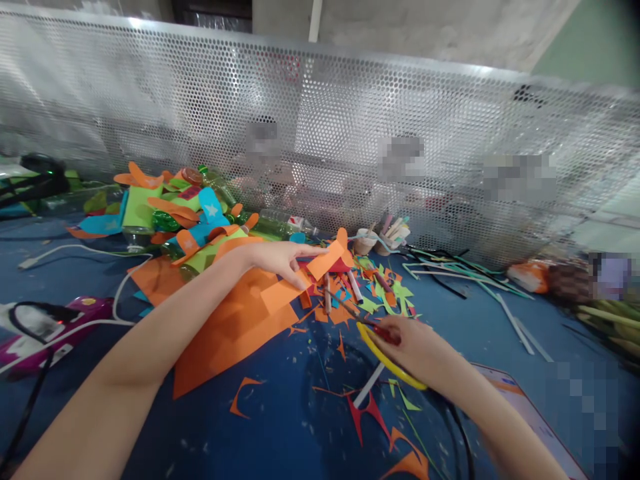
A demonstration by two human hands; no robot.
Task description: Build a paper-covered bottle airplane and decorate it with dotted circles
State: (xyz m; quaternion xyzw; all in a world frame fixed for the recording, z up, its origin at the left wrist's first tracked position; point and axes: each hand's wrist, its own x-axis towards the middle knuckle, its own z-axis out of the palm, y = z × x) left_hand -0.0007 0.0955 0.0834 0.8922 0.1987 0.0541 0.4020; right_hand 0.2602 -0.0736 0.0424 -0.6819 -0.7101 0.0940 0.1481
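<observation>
My left hand [277, 259] reaches over the orange sheets with its thumb and fingers pinching an orange paper piece [326, 260]. The piece has a rounded tip, and part of its edge is hidden by the fingers. My right hand [413, 343] is closed around a pair of scissors [395, 363] with a yellow handle loop. Their dark blades point left toward the scraps, apart from the paper in my left hand. Large orange paper sheets [215, 340] lie under my left forearm. Coloured paper scraps [343, 300] and marker pens [355, 287] lie between my hands.
Plastic bottles decorated with coloured paper [195, 213] are heaped at the back left. Two cups [365, 241] stand by the perforated metal screen [340, 127]. White strips [515, 323] and a phone [525, 413] lie to the right. A white cable [117, 293] and a purple object [87, 317] are left.
</observation>
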